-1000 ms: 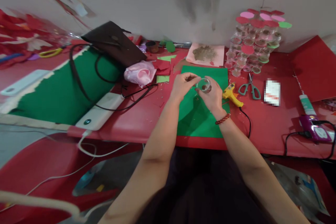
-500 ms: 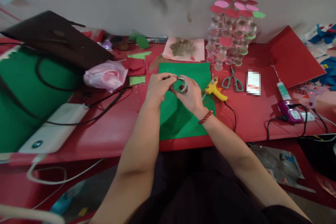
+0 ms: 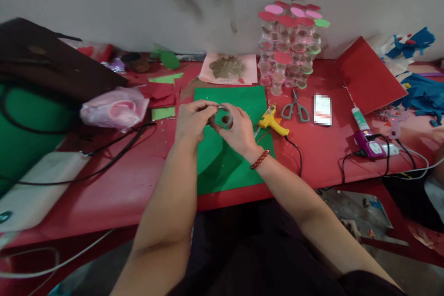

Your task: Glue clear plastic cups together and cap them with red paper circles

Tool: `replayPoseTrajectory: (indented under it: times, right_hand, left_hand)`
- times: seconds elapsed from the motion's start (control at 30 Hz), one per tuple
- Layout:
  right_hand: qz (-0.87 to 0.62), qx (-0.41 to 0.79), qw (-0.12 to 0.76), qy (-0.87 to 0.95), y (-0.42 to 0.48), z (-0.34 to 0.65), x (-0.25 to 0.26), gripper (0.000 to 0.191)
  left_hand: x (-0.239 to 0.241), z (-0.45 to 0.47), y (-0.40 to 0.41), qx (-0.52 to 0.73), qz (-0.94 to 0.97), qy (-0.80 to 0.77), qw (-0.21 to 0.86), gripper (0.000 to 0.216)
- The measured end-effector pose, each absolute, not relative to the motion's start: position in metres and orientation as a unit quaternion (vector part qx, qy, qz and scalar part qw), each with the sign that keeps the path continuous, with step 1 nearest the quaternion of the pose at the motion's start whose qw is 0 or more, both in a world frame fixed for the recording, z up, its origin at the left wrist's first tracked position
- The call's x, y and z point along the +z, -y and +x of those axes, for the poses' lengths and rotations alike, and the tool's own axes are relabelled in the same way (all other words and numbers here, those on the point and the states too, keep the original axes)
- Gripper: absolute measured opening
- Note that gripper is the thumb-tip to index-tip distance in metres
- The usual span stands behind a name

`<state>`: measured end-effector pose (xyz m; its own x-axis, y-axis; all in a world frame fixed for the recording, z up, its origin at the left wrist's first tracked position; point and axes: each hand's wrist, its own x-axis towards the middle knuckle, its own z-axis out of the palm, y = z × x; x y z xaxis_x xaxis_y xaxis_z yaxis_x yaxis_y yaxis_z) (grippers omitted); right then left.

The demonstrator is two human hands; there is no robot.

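Observation:
Over the green sheet (image 3: 232, 171), a small clear, round, cup-like piece (image 3: 226, 120) is held up between both hands. My right hand (image 3: 242, 130) curls around its right side, thumb below and fingers above. At the upper left of its rim, the thumb and fingertips of my left hand (image 3: 190, 122) are pinched together. Whether something thin lies in that pinch is too small to tell. A yellow hot glue gun (image 3: 272, 121) lies just right of my right hand, on the sheet's edge. Grey-handled scissors (image 3: 295, 108) rest farther right.
Behind stands a stack of clear cups (image 3: 287, 51) with coloured discs. Pink paper (image 3: 248, 74) bears grey-brown grains. Left are a pink plastic bag (image 3: 116, 106), cables and a white device (image 3: 45, 189). Right are a red board (image 3: 369, 74), a purple socket block (image 3: 370, 144) and a glue tube (image 3: 360, 118).
The view has turned to the right, so everything sits farther left in the picture. The round piece is tilted a little differently; both hands keep nearly the same grip.

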<state>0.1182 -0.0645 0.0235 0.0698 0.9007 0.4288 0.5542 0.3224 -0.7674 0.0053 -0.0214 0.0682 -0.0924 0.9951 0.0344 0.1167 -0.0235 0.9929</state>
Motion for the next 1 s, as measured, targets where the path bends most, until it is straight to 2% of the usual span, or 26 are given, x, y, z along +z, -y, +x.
replayPoseTrajectory:
  times: [0.23,0.57,0.83,1.0]
  right_hand:
    - [-0.561,0.186,0.476,0.651,0.065,0.117,0.022,0.044]
    - [-0.565,0.195,0.469,0.650,0.064,0.117,0.021,0.052]
    - [-0.567,0.192,0.473,0.646,0.064,0.118,0.022,0.049]
    - [-0.564,0.183,0.482,0.646,0.063,0.119,0.023,0.048]
  left_hand:
    - [0.067,0.009,0.022,0.507,0.512,-0.562,0.405,0.012]
    - [0.065,0.001,0.019,0.491,0.544,-0.566,0.378,0.009]
    - [0.059,-0.001,0.017,0.466,0.568,-0.575,0.360,0.014]
    - [0.064,0.000,0.020,0.476,0.583,-0.550,0.362,0.009]
